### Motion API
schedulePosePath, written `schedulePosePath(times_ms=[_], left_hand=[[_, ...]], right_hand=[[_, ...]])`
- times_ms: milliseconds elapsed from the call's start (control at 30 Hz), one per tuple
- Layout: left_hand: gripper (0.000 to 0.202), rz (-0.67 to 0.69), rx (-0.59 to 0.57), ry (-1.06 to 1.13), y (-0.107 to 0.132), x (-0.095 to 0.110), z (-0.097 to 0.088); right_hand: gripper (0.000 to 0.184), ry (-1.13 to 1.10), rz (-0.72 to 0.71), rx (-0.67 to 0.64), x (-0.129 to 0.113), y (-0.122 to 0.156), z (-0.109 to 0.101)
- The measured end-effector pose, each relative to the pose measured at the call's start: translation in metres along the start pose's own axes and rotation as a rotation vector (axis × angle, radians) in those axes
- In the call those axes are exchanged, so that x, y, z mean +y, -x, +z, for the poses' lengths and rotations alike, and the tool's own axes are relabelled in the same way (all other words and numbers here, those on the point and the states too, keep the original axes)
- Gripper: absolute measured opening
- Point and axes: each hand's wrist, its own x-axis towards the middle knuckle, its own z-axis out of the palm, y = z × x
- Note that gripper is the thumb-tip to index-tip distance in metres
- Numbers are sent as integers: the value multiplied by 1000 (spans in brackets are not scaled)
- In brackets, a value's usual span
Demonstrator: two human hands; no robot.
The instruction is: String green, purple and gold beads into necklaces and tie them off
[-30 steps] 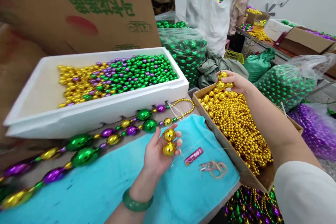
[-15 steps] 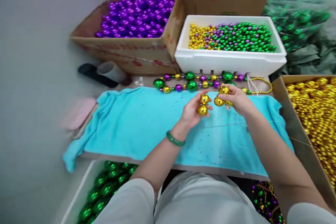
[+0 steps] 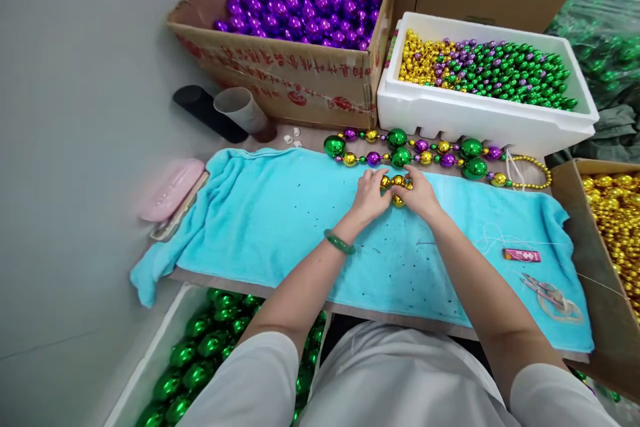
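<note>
While the gold beads (image 3: 399, 181) are held between both hands, low over the far part of the turquoise towel (image 3: 280, 213) on the tabletop (image 3: 310, 135) and just in front of the long bead string (image 3: 400, 150), they are best handled close to the cloth, so that a bead which slips is stopped by the soft pile. The left hand (image 3: 369, 192) is closed in a narrow grip on the beads from its side. The right hand (image 3: 423, 192) is closed on them in the same way from the other side, and the fingertips of both meet over the small cluster. A light pinch is judged to be enough, because the shiny surface looks smooth and a hard squeeze may push a bead out sideways. The holes of the beads are hidden, so it cannot be told whether a thread passes through them. The thin thread (image 3: 493, 240) lying on the towel near the right forearm should be left free of the wrist. The scissors (image 3: 553, 293) and the red packet (image 3: 521, 255) lie well apart from the hands.
</note>
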Motion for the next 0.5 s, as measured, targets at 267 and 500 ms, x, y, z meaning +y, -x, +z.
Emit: schedulePosePath(times_ms=[267,500], left_hand=[[65,-17,-93,273,7,-6,-17],[55,-175,12,329,28,-23,-64]], right_hand=[[49,-662,90,149,24,8,-3],[38,-624,94,292,36,19,-36]])
